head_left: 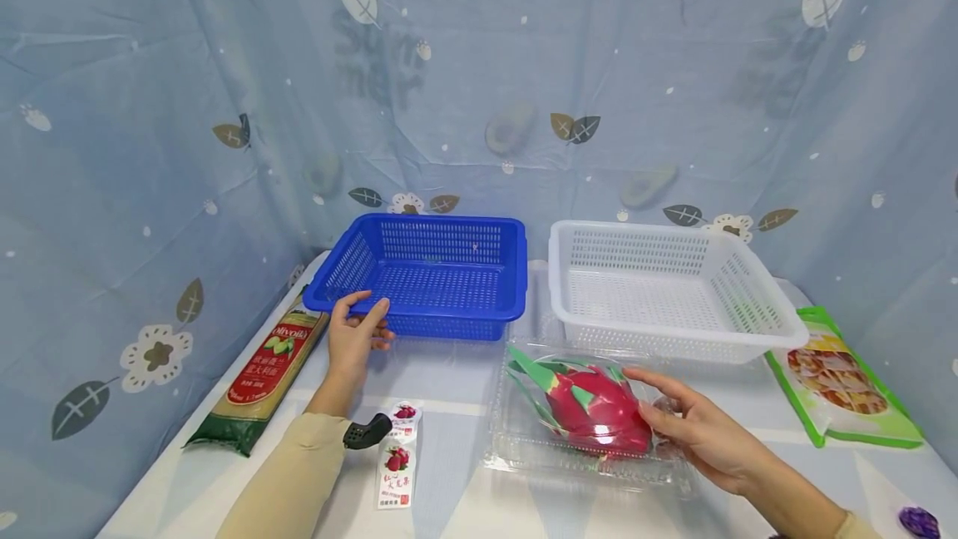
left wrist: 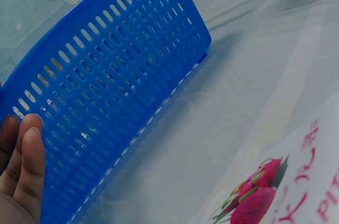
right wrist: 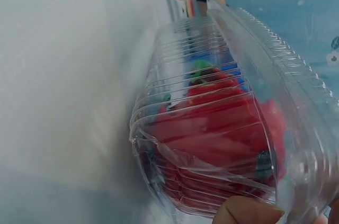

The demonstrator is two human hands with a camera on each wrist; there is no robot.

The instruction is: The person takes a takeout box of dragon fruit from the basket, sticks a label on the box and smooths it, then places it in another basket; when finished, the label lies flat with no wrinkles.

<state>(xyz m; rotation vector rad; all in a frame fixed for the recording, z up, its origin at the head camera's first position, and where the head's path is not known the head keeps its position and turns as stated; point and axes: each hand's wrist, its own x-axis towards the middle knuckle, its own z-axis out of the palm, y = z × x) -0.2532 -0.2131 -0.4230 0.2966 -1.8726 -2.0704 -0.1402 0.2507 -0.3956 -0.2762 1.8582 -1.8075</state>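
Note:
My left hand point(head_left: 358, 339) grips the near rim of a blue plastic basket point(head_left: 449, 329) close to its left corner. In the left wrist view several fingers point(left wrist: 32, 166) lie against the slotted outer wall of that basket. My right hand point(head_left: 703, 431) holds the right edge of a clear plastic clamshell box point(head_left: 516, 439). A red dragon fruit point(head_left: 591, 406) with green scales is inside the box. The right wrist view shows my thumb point(right wrist: 246, 211) on the edge of the clear box; the other fingers are mostly hidden.
A white basket point(head_left: 674, 343) stands right of the blue one. Left lies a pack of spaghetti point(head_left: 262, 364); right, a green-edged food bag point(head_left: 846, 381). Dragon fruit labels point(head_left: 397, 472) lie near my left sleeve. A purple object point(head_left: 919, 521) sits at the lower right. Patterned curtains point(head_left: 479, 65) surround the table.

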